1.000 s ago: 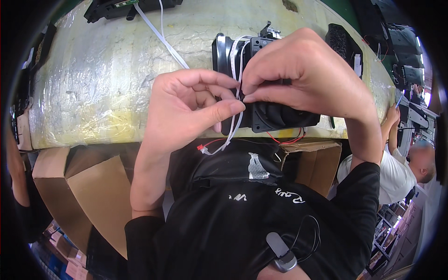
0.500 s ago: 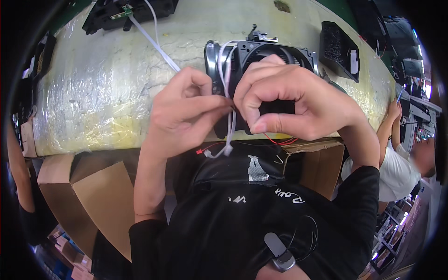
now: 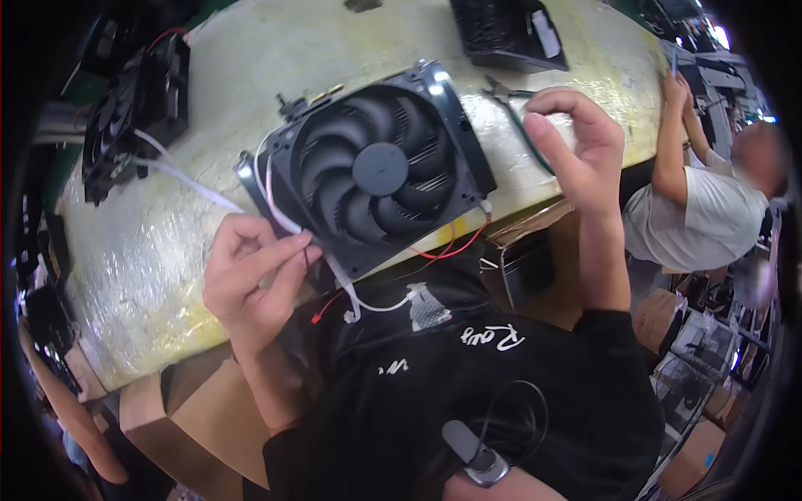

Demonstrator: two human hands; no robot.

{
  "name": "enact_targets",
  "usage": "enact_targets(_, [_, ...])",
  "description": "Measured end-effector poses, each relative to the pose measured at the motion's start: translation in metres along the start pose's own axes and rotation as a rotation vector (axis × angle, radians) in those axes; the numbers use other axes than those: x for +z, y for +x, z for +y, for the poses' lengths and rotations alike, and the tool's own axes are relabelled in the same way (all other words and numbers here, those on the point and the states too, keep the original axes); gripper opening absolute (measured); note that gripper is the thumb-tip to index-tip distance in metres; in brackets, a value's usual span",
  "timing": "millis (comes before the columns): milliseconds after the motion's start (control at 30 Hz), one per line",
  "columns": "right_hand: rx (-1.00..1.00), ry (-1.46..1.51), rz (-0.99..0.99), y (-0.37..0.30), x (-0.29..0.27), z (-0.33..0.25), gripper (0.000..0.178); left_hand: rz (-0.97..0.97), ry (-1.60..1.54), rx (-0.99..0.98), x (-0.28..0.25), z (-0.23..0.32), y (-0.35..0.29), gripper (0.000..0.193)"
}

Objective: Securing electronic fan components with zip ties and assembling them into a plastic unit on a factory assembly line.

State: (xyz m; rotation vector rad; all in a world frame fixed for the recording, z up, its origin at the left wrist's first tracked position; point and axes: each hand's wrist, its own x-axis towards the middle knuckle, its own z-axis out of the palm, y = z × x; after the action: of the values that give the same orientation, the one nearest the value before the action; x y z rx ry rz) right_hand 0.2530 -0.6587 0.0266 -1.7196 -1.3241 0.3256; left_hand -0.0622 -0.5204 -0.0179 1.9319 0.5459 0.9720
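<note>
The left hand pinches thin white cables between thumb and fingertips, just beside the near left corner of a black square cooling fan with curved plastic blades. That fan lies tilted across a pale yellow table wrapped in clear plastic film, nearest the person. The right hand is raised to the right of it, thumb and forefinger curled with a gap between them and nothing visible in it; it partly covers metal pliers with dark green handles, and whether it touches them I cannot tell.

Beyond the pliers sits a black open bin with a white label and dark contents. At the far left, a second black fan assembly trails a white flat cable that passes out of sight behind the left hand. Thin red wires loop over the near table edge, where brown cardboard boxes stand below. To the right is a person in a white shirt; another person's bare arm shows at the left rim.
</note>
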Motion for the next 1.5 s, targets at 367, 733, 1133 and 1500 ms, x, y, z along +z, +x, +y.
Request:
enact_targets(367, [-0.045,-0.911,-0.130,-0.041,-0.007,0.070,0.046,0.358,0.037,0.118,0.026,-0.011,-0.019,0.012])
enact_targets(733, [-0.333,-0.481,-0.432,-0.003,0.022,-0.077,0.067,0.373,-0.082,0.062,0.028,-0.012,-0.017,0.007])
enact_targets(1133, [-0.685,-0.792,-0.428,0.017,0.059,-0.112,0.060,0.326,-0.152,0.065,0.022,-0.017,-0.024,0.004])
enact_targets(1500, [-0.643,-0.883,-0.430,0.001,0.057,-0.122,0.058,0.480,-0.464,-0.226,0.026,0.000,-0.013,0.008])
